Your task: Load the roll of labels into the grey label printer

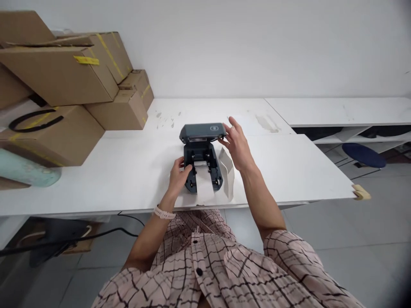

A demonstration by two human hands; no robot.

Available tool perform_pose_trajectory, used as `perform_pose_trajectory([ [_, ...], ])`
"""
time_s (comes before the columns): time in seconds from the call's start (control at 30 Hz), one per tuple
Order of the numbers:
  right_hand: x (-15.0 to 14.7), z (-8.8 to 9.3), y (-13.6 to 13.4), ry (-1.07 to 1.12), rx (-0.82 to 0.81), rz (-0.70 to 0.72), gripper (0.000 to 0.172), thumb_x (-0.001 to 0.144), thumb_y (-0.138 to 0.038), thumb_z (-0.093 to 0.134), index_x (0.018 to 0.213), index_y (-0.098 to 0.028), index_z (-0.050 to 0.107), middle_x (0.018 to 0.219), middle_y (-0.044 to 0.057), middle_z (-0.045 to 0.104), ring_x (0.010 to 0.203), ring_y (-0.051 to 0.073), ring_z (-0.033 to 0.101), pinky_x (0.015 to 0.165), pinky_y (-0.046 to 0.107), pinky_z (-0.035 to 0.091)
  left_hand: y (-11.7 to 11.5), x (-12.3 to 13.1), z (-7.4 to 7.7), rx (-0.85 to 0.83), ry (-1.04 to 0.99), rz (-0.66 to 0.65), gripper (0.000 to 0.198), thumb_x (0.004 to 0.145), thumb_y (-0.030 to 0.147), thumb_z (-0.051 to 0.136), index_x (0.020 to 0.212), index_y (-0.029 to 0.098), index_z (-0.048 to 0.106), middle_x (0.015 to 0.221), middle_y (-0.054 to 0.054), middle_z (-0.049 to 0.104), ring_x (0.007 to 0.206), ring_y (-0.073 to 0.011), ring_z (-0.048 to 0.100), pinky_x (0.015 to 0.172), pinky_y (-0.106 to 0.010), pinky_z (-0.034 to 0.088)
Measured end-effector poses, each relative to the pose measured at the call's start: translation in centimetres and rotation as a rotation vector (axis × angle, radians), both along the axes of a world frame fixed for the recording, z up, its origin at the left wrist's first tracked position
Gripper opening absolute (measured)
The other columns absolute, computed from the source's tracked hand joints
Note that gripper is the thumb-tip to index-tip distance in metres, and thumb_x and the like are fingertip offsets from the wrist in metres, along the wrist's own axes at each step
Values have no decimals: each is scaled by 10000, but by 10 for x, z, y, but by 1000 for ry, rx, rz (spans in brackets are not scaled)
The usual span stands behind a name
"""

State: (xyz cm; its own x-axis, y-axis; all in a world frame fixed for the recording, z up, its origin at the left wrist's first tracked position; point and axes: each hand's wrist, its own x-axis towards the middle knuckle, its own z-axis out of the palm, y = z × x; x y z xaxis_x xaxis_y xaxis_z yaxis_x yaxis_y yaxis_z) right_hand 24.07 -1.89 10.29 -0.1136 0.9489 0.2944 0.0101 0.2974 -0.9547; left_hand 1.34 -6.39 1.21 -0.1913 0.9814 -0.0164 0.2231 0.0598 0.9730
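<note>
A dark grey label printer (218, 174) stands on the white table near its front edge, its lid (202, 129) raised. Inside sits a small white roll, and a white paper strip (204, 184) runs from it over the printer's front. My left hand (179, 174) grips the printer's left side, thumb on the inner rim. At the lid's right end is my right hand (236, 143), its fingertips round the lid's edge. Beside the printer on the right lies a curled piece of pale paper (227, 171).
Cardboard boxes (61, 77) are stacked on the table at the left, with a black ring (35, 120) on one. A pale green cylinder (28, 169) lies at the far left. Right of the table is a blue stool (363, 155). Black cables hang below the front edge.
</note>
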Motion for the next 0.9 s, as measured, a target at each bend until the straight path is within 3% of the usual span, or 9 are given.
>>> perform_pose_trajectory([
  [0.13,-15,2,29,-46,144,-104,822,933,-793,462,1632,-416,245,1702,18,362,1580,297,332,1238,577,370,19,8,8,-13,117,9,638,767,318,769,1362,202,570,1419,-178,617,1295,-357,594,1054,-496,479],
  [0.2,-23,-2,31,-157,288,-234,670,981,-648,502,1582,-386,363,1680,28,389,1571,299,330,1253,559,343,23,10,8,-23,150,29,669,745,271,774,1374,194,560,1410,-182,630,1288,-359,602,1062,-500,474],
  [0.27,-31,-8,26,-378,407,-290,444,1022,-424,470,1444,-312,552,1539,82,554,1484,313,432,1229,550,363,23,10,8,-28,175,37,667,757,255,753,1390,200,550,1408,-170,643,1265,-349,623,1057,-492,484],
  [0.43,-50,-24,12,-1200,291,74,419,965,-65,379,1225,-120,703,1261,183,729,1263,324,606,1104,467,438,19,10,9,-29,336,6,655,864,207,619,1502,208,469,1423,-139,665,1281,-316,649,1085,-471,488],
  [0.53,-61,-32,15,-1371,198,287,371,942,-53,472,1224,-75,713,1141,233,770,1138,368,696,1037,496,454,17,9,13,-6,454,-25,721,880,112,523,1578,241,396,1407,-111,691,1277,-305,667,1111,-481,474],
  [0.63,-67,-34,27,-1384,137,451,334,951,-120,545,1229,-71,723,1050,239,791,1026,390,745,941,496,502,16,9,16,-7,513,-25,741,887,86,476,1603,245,374,1383,-112,707,1241,-318,689,1098,-507,484],
  [0.73,-58,-25,38,-1325,120,627,380,981,-229,581,1338,-151,686,1218,180,776,1075,333,747,896,417,550,14,9,15,-11,507,-22,736,898,102,474,1612,245,367,1368,-115,716,1225,-330,696,1085,-528,495],
  [0.83,-20,-17,38,-937,128,830,474,985,-316,628,1448,-217,605,1426,119,684,1208,250,695,958,345,553,12,10,13,11,445,-19,718,910,112,471,1610,233,370,1447,-126,669,1307,-336,653,1107,-535,483],
  [0.9,21,-19,30,-518,124,854,517,947,-394,703,1427,-222,616,1372,119,704,1183,238,696,955,352,556,12,10,11,19,410,-17,698,922,117,462,1606,224,376,1491,-131,636,1358,-338,620,1126,-543,472],
])
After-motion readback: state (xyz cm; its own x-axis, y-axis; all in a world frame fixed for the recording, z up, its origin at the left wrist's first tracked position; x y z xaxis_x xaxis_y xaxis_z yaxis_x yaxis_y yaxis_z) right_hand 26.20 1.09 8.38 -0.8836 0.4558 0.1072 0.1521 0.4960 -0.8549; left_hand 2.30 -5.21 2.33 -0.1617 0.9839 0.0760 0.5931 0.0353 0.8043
